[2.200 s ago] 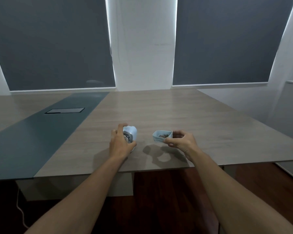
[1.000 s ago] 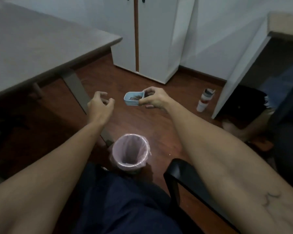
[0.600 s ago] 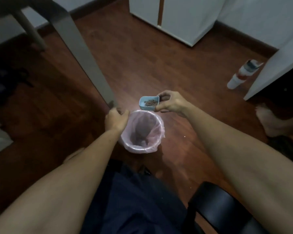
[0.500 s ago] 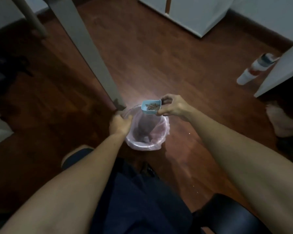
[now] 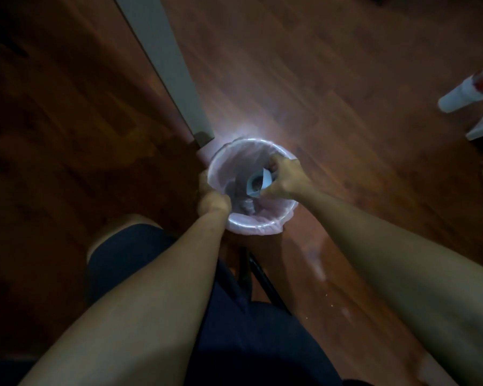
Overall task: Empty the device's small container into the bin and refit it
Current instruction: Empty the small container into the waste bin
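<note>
Tipping over the mouth of the bin (image 5: pixel 258 222), the small blue container (image 5: pixel 258 183) is being pinched in the right hand (image 5: pixel 286 178), its open side turned down toward the pink liner — dark scraps are showing inside it. The left hand (image 5: pixel 214 203) is closing on the bin's near-left rim. The bin is standing on the wooden floor (image 5: pixel 332 79), beside a grey leg (image 5: pixel 168 59).

Over the bin (image 5: pixel 258 228), the right hand (image 5: pixel 286 178) tipped the small container (image 5: pixel 258 183) while the left hand (image 5: pixel 214 203) gripped the bin's rim.
</note>
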Motion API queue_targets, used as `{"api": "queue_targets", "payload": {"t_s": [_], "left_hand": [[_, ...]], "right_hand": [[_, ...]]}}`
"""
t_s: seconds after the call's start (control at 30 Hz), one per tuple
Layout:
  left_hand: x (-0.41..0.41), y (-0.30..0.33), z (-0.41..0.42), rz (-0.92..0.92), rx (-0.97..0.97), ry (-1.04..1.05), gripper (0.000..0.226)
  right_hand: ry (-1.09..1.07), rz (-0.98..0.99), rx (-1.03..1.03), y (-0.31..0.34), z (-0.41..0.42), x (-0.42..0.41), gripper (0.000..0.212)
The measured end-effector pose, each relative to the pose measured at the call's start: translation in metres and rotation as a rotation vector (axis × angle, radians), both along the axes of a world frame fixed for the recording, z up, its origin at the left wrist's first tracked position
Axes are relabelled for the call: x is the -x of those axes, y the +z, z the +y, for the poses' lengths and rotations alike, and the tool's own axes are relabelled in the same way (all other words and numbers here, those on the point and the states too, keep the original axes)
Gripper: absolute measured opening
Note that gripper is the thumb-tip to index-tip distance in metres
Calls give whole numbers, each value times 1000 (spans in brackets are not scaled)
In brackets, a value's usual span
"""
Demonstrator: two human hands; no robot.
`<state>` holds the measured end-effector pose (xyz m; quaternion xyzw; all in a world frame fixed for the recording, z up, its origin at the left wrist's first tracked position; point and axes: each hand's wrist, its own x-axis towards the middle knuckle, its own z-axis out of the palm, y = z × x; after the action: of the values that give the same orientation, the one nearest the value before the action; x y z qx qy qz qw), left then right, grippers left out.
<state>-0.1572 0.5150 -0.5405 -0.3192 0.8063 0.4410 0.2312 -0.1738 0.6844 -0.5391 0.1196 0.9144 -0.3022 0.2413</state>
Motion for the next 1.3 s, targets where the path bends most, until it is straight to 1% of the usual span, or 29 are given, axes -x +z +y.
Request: {"api": "queue_targets", "payload": {"t_s": [0.07,0.13,0.17,0.23,0.3,0.37,0.43,0.5,0.63,0.7,0.8,0.87,0.93,1.03,1.13,1.2,1.3], "left_hand": [[2,-2,1,-12,-1,14,57],[2,-5,2,-37,22,-16,56],[2,-5,3,-21,26,-15,56],[3,-7,2,-11,37,-21,57],[3,-7,4,-71,48,-65,56],[2,-5,7,-75,23,-50,57],[2,-5,8,-31,2,-31,60],[2,-2,8,-38,2,-48,59],[1,-4,8,-3,-42,6,58],[1,-3,8,-4,-28,-1,61],[3,-3,9,-55,-69,26,66],[3,3,7,-80,-17,-19,75],[5,9,5,-96,51,-54,76],[10,16,1,-109,92,-62,70],[16,28,-4,-72,96,-99,59],[20,37,-8,-42,95,-166,53],[25,59,-15,-12,67,-218,52]], "right_hand": [[48,-17,-4,-8,-6,4,79],[64,-36,-16,-15,-11,8,80],[64,-41,-33,-19,-13,9,78],[66,-57,-56,-26,-19,11,73],[86,-108,-91,-32,-24,13,64],[104,-163,-132,-38,-28,15,58],[88,-197,-148,-43,-32,16,56],[59,-213,-158,-46,-35,16,55],[48,-217,-181,-47,-35,17,52],[46,-214,-183,-45,-33,18,53],[25,-223,-176,-42,-31,21,56],[16,-231,-162,-36,-28,26,58],[19,-241,-154,-24,-25,30,61],[51,-218,-159,-6,-23,39,63],[81,-215,-211,20,-29,47,64],[100,-207,-219,41,-33,50,60],[130,-192,-238,76,-40,52,54]]}}
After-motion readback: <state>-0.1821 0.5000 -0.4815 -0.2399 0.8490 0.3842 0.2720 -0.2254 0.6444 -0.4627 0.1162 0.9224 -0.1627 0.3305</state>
